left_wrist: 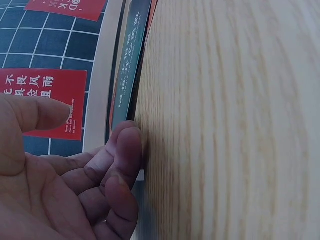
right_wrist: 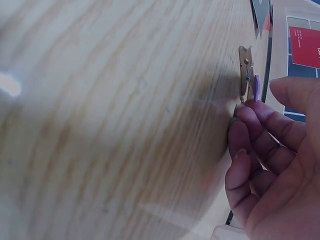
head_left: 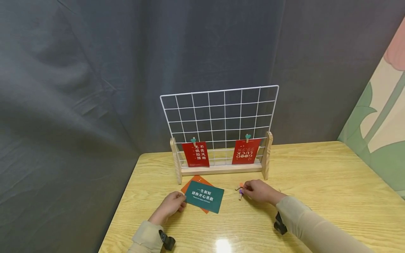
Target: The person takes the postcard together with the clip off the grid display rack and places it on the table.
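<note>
A person's left hand (head_left: 172, 203), loose and gripping nothing, lay at the edge of a green card (head_left: 204, 196) stacked over an orange card (head_left: 199, 179); the right hand (head_left: 260, 190), thumb apart, touched a purple clip (right_wrist: 244, 75) on the surface (head_left: 316, 175). Teal clips (head_left: 248, 136) pinned red cards (head_left: 194, 160) to the rack (head_left: 225, 117).

Head view forward-down, wrist views close
</note>
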Demonstrator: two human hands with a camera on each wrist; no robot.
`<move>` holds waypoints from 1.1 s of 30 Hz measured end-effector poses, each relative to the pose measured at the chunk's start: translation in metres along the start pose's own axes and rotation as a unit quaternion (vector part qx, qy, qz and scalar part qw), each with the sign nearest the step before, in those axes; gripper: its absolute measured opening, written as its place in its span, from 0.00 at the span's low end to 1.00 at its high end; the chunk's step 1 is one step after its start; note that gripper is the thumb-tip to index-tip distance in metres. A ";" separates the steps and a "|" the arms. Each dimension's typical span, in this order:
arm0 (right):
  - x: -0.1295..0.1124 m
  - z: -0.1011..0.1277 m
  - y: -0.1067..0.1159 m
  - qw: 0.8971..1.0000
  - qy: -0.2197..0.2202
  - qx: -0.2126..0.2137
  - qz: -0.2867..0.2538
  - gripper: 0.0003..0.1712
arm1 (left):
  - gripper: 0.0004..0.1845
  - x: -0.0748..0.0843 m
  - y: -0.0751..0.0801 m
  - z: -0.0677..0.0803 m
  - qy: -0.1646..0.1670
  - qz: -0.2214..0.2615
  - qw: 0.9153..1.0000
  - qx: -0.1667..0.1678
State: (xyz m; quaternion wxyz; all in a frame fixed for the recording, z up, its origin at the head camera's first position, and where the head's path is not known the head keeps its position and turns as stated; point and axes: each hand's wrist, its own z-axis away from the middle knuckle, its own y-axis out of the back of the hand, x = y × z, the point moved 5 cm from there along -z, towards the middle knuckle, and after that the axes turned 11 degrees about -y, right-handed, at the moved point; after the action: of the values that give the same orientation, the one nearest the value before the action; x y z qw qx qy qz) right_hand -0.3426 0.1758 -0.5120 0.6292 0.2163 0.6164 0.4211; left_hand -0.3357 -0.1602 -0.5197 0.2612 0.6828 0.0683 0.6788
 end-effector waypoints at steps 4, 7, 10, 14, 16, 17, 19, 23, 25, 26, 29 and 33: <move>-0.003 -0.002 0.005 1.000 -0.004 0.003 0.007 0.08 | 0.13 0.002 0.001 0.000 -0.003 0.004 1.000 0.005; -0.007 -0.004 0.009 1.000 0.005 0.011 0.010 0.05 | 0.13 0.004 0.003 -0.001 -0.007 0.006 1.000 0.014; -0.013 -0.005 0.013 0.999 0.028 0.020 0.018 0.05 | 0.13 0.006 0.004 -0.002 -0.011 0.005 1.000 0.023; -0.025 -0.006 0.020 0.998 0.050 0.030 0.027 0.06 | 0.15 0.011 0.006 -0.007 -0.023 -0.003 0.999 0.037; -0.034 -0.006 0.025 0.997 0.061 0.034 0.027 0.07 | 0.16 0.013 0.007 -0.010 -0.030 -0.007 0.999 0.044; -0.039 -0.007 0.028 0.997 0.067 0.038 0.030 0.08 | 0.16 0.016 0.008 -0.011 -0.036 -0.007 0.998 0.048; -0.049 -0.008 0.035 0.995 0.078 0.049 0.037 0.08 | 0.17 0.020 0.009 -0.014 -0.045 -0.005 0.998 0.053; -0.065 -0.013 0.046 0.992 0.090 0.071 0.053 0.09 | 0.19 0.032 0.012 -0.020 -0.060 -0.008 0.996 0.059; -0.071 -0.015 0.049 0.991 0.091 0.075 0.060 0.10 | 0.19 0.037 0.013 -0.022 -0.063 -0.018 0.996 0.061; -0.074 -0.016 0.050 0.991 0.091 0.077 0.064 0.10 | 0.19 0.039 0.014 -0.023 -0.062 -0.021 0.996 0.062; -0.084 -0.018 0.054 0.991 0.089 0.076 0.071 0.12 | 0.18 0.045 0.015 -0.026 -0.067 -0.028 0.995 0.063; -0.096 -0.020 0.057 0.990 0.087 0.075 0.081 0.12 | 0.15 0.053 0.018 -0.030 -0.082 -0.031 0.994 0.068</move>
State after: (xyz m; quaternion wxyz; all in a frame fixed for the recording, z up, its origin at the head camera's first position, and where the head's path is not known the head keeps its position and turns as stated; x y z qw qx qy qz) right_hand -0.3658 0.1255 -0.4127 0.5193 0.2747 0.6788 0.4405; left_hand -0.3653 -0.1439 -0.4666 0.2398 0.7497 0.1143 0.6061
